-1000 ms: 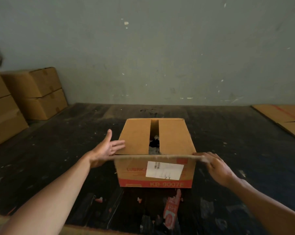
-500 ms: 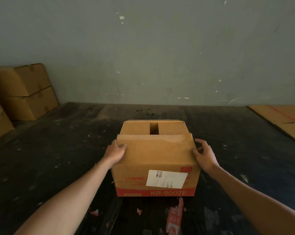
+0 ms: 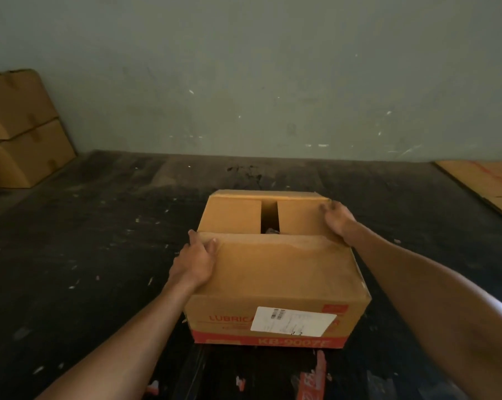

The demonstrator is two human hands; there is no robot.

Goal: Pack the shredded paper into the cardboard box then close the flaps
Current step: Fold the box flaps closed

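Atop cardboard box (image 3: 220,308), L hand (image 3: 196,259) grip holds near flap (image 3: 281,267); R hand (image 3: 337,219) grip at far corner unclear.

A storeroom or warehouse: stacked cardboard boxes (image 3: 21,131), flattened cardboard (image 3: 486,183), bare scuffed wall (image 3: 244,76), dirty dark floor (image 3: 85,241).
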